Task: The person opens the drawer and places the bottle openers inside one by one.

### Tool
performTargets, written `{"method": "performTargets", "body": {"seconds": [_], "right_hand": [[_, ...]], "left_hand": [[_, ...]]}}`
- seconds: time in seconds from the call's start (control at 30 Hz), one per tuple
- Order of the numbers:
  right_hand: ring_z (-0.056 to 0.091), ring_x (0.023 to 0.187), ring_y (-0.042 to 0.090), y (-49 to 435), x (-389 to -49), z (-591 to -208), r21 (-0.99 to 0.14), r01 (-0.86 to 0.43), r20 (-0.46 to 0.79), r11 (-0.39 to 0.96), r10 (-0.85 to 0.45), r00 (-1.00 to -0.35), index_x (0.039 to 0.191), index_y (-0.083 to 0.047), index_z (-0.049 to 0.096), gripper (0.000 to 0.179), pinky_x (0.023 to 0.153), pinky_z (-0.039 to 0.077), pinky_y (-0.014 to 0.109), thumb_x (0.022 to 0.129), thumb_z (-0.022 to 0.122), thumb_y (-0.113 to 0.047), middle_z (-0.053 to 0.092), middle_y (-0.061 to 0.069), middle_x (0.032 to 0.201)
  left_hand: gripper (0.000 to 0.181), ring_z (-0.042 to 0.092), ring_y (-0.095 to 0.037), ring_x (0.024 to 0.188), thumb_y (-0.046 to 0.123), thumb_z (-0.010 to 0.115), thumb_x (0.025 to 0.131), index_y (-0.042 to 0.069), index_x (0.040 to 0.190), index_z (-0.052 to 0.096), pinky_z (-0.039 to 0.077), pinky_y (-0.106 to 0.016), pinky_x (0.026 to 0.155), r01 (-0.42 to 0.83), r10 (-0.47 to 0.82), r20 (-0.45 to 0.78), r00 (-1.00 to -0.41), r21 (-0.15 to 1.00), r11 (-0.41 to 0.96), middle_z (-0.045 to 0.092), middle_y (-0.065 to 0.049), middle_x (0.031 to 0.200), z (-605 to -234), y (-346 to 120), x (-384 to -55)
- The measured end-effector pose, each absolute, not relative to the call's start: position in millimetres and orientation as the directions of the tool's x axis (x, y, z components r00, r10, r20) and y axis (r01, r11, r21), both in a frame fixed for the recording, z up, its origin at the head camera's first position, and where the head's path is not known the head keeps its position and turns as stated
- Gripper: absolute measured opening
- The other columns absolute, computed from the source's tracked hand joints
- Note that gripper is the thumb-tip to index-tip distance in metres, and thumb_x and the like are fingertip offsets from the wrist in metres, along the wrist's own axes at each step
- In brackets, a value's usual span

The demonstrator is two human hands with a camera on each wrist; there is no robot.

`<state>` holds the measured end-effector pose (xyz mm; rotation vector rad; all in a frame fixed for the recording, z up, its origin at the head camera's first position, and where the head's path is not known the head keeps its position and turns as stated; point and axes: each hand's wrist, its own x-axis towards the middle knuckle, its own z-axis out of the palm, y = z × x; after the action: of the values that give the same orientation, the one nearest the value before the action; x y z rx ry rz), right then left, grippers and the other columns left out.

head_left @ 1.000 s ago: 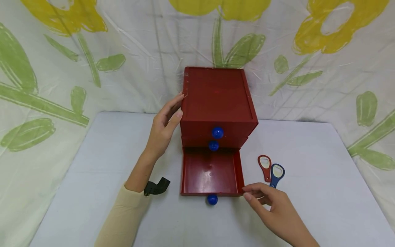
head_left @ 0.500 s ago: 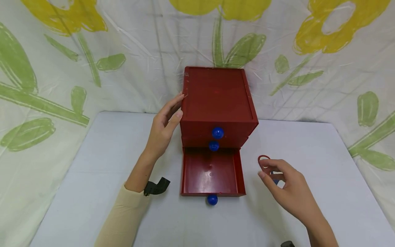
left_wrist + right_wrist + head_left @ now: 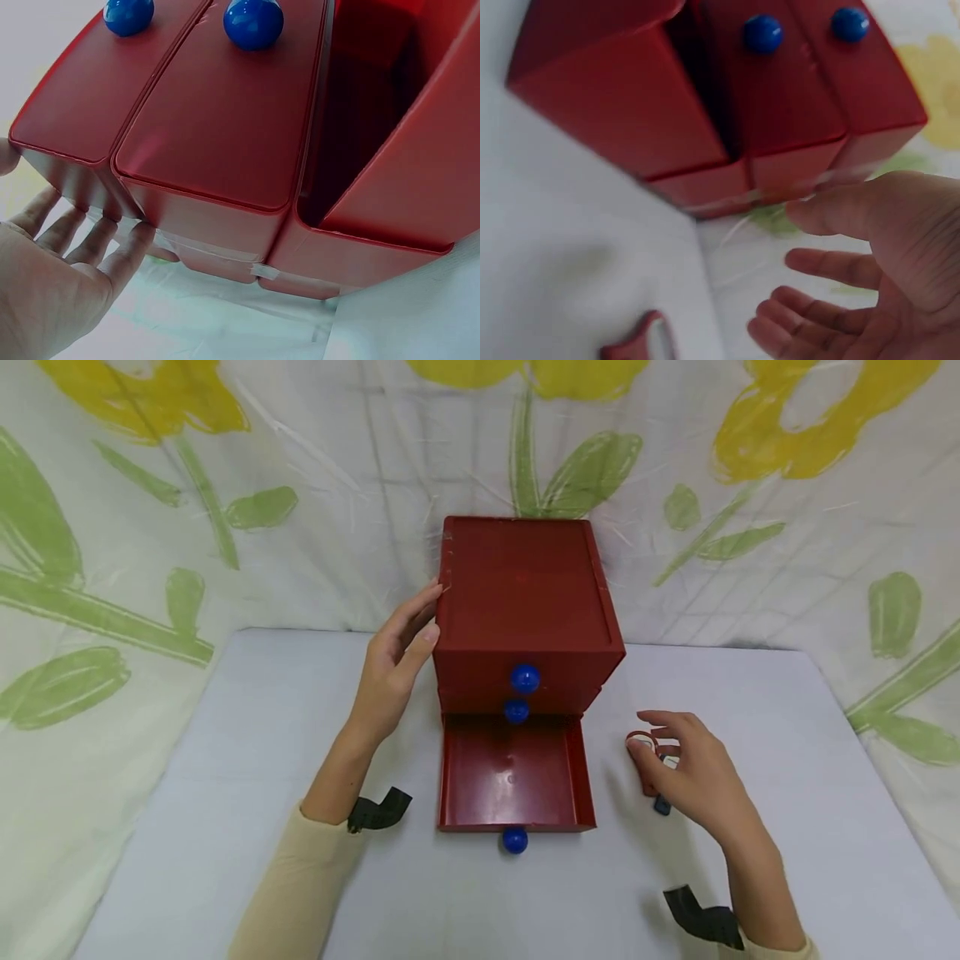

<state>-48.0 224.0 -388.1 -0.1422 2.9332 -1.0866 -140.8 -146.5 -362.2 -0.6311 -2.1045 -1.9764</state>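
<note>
A red plastic drawer cabinet (image 3: 525, 585) with blue ball knobs stands at mid-table in the head view. Its bottom drawer (image 3: 480, 785) is pulled out and shows a bare floor; the upper drawers are closed. My left hand (image 3: 382, 681) rests its fingertips against the cabinet's left side, fingers fairly straight. To the right of the drawer, my right hand (image 3: 696, 768) hovers with parted fingers over two bottle openers, holding nothing. The red bottle opener (image 3: 647, 783) is partly covered by the thumb. Only bits of the blue bottle opener (image 3: 662, 806) show beneath the hand.
A white-covered table (image 3: 247, 760) carries everything. Behind the cabinet hangs a white cloth (image 3: 330, 552) painted with yellow flowers and green leaves. Black straps (image 3: 380, 810) sit at both wrists.
My right hand has left the drawer's front right corner and moved right and away from me, over the bottle openers. The left hand stays on the cabinet. The head view shifts slightly.
</note>
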Motion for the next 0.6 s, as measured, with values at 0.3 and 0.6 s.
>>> {"method": "performTargets", "body": {"seconds": [0.3, 0.6], "right_hand": [[0.067, 0.099, 0.034, 224, -69, -420, -0.578, -0.075, -0.05, 0.813, -0.127, -0.991, 0.14, -0.003, 0.064, 0.045, 0.08, 0.057, 0.043, 0.102, 0.07, -0.027, 0.064, 0.027, 0.133], [0.065, 0.11, 0.038, 234, -72, -439, -0.524, -0.069, -0.058, 0.849, -0.116, -0.992, 0.138, -0.002, 0.064, 0.045, 0.086, 0.06, 0.053, 0.099, 0.073, -0.022, 0.062, 0.029, 0.135]], "left_hand": [[0.049, 0.046, -0.017, 0.152, 0.018, 0.049, 0.109, 0.015, 0.158, 0.049, 0.043, -0.025, 0.123, 0.427, 0.168, 0.416, -0.894, 0.903, 0.036, 0.047, 0.005, 0.166, -362, -152, -138], [0.05, 0.046, -0.017, 0.153, 0.017, 0.049, 0.109, 0.015, 0.159, 0.048, 0.044, -0.024, 0.122, 0.425, 0.186, 0.412, -0.892, 0.904, 0.037, 0.045, 0.005, 0.168, -363, -148, -140]]}}
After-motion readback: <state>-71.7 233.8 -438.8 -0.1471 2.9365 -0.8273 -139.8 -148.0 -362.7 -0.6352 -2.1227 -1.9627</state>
